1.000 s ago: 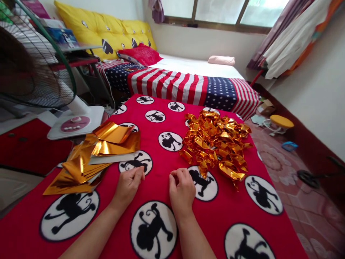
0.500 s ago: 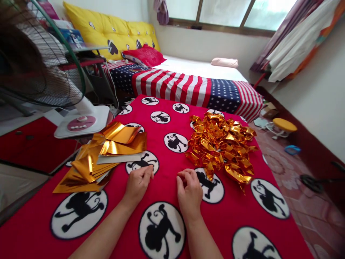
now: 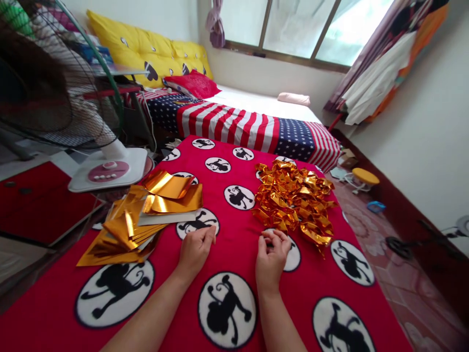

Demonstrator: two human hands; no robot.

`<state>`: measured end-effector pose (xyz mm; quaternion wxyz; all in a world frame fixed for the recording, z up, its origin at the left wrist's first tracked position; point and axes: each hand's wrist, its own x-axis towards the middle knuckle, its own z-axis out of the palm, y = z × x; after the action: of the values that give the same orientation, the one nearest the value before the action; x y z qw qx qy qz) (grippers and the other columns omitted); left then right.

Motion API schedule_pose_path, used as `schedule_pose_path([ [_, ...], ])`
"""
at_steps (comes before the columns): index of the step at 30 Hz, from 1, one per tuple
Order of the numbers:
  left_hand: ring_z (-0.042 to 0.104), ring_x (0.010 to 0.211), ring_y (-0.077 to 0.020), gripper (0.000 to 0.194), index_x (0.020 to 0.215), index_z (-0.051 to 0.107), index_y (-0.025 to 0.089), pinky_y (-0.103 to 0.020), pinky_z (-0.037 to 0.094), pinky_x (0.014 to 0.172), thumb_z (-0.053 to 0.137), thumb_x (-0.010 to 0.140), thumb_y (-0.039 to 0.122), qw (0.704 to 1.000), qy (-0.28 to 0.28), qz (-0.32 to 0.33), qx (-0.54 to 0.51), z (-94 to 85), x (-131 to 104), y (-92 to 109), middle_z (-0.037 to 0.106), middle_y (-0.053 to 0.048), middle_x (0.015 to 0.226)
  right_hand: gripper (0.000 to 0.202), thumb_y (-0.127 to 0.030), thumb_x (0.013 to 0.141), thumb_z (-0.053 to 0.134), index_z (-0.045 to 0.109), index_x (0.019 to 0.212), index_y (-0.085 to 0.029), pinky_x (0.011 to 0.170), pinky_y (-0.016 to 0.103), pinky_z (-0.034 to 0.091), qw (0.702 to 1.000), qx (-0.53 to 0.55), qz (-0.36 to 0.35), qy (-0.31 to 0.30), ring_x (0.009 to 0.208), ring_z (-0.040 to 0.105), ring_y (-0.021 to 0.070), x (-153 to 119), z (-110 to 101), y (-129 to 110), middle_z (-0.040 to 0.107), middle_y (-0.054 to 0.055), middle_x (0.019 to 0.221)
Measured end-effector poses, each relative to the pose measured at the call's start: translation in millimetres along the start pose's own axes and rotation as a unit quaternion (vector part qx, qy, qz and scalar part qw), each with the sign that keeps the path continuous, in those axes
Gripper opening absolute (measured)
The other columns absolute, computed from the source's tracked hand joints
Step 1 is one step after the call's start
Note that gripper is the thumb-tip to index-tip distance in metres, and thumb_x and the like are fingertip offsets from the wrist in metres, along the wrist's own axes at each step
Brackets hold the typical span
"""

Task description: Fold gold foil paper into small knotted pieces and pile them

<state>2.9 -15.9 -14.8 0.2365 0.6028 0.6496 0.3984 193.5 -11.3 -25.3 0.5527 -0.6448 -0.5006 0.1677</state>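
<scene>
R hand (image 3: 272,256) shifted rt, nearer foil pcs (image 3: 295,196).

Both your forearms reach in from the bottom edge, hands apart. Your left hand (image 3: 197,248): loose fist, thumb along the curled fingers, its forearm (image 3: 154,310) slanting inward. Your right hand (image 3: 271,256): fingers half-curled, gap to thumb, its forearm (image 3: 278,318) steeper.

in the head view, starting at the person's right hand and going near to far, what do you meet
right hand → pile of folded gold foil pieces → stars-and-stripes bed cover → white sheet → window
</scene>
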Motion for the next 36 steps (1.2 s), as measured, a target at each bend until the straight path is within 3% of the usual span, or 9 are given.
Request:
schedule_pose_path([
  [4,0.055,0.056,-0.0133,0.047,0.058,0.054,0.019,-0.025,0.034,0.057,0.038,0.095,0.042,1.000,-0.004,0.006,-0.004,0.8,0,-3,0.058,0.001,0.054,0.026,-0.030,0.088,0.052,0.065,0.105,-0.015,0.069,0.032,0.053,1.000,-0.021,-0.009,-0.014,0.078,0.057,0.0159,2,3,5,0.043,0.017,0.129],
  [10,0.056,0.056,-0.0132,0.049,0.059,0.055,0.019,-0.025,0.033,0.056,0.038,0.095,0.045,1.000,-0.011,0.002,-0.006,2.7,1,-7,0.059,0.001,0.055,0.040,-0.028,0.092,0.043,0.057,0.125,-0.009,0.086,0.040,0.051,0.995,-0.079,-0.056,-0.017,0.087,0.059,0.0202,6,7,8,0.049,0.019,0.129],
  [16,0.056,0.057,-0.0131,0.049,0.060,0.055,0.019,-0.025,0.033,0.056,0.036,0.096,0.046,1.000,-0.021,0.001,-0.007,1.7,1,-8,0.061,0.001,0.058,0.047,-0.025,0.096,0.043,0.043,0.143,-0.020,0.095,0.045,0.048,0.987,-0.076,-0.137,-0.025,0.125,0.047,0.0280,-2,5,4,0.041,0.015,0.144],
  [21,0.056,0.057,-0.0136,0.050,0.059,0.055,0.019,-0.025,0.033,0.056,0.036,0.096,0.047,0.999,-0.033,-0.001,-0.009,0.9,0,-7,0.060,0.000,0.057,0.061,-0.019,0.092,0.052,0.032,0.149,-0.029,0.083,0.040,0.054,0.979,-0.028,-0.200,-0.025,0.129,0.044,0.0290,-10,2,-1,0.038,0.013,0.147],
  [24,0.056,0.057,-0.0138,0.050,0.060,0.055,0.019,-0.026,0.033,0.057,0.036,0.096,0.047,0.999,-0.034,0.001,-0.006,1.2,0,-7,0.059,0.000,0.057,0.061,-0.019,0.089,0.057,0.037,0.146,-0.030,0.078,0.037,0.054,0.982,0.055,-0.176,-0.033,0.117,0.052,0.0264,-14,0,-7,0.036,0.013,0.148],
  [27,0.055,0.056,-0.0137,0.050,0.059,0.055,0.019,-0.026,0.033,0.057,0.035,0.096,0.047,0.999,-0.032,-0.002,-0.003,2.0,1,-7,0.059,0.000,0.057,0.054,-0.024,0.087,0.060,0.049,0.139,-0.030,0.075,0.034,0.053,0.971,0.231,-0.042,-0.049,0.106,0.056,0.0218,-14,-2,-15,0.035,0.010,0.150],
  [29,0.055,0.056,-0.0136,0.051,0.059,0.055,0.019,-0.026,0.032,0.057,0.035,0.096,0.047,0.999,-0.033,-0.003,-0.002,2.7,1,-7,0.059,0.000,0.057,0.042,-0.032,0.088,0.059,0.058,0.130,-0.028,0.071,0.031,0.054,0.912,0.389,0.109,-0.068,0.099,0.059,0.0190,-10,-4,-19,0.044,0.008,0.144],
  [32,0.054,0.056,-0.0135,0.051,0.059,0.054,0.019,-0.026,0.032,0.058,0.035,0.096,0.047,0.999,-0.035,-0.004,0.003,3.4,2,-7,0.058,0.001,0.056,0.037,-0.042,0.091,0.052,0.065,0.121,-0.024,0.060,0.025,0.054,0.741,0.591,0.292,-0.128,0.088,0.060,0.0154,-1,-10,-22,0.062,0.010,0.121],
  [36,0.056,0.059,-0.0139,0.050,0.060,0.055,0.019,-0.027,0.032,0.060,0.035,0.096,0.047,0.999,-0.037,-0.001,0.007,3.4,2,-6,0.060,0.000,0.059,0.039,-0.033,0.095,0.048,0.053,0.133,-0.026,0.049,0.014,0.052,0.518,0.759,0.363,-0.156,0.078,0.059,0.0091,5,-16,-24,0.061,0.009,0.126],
])
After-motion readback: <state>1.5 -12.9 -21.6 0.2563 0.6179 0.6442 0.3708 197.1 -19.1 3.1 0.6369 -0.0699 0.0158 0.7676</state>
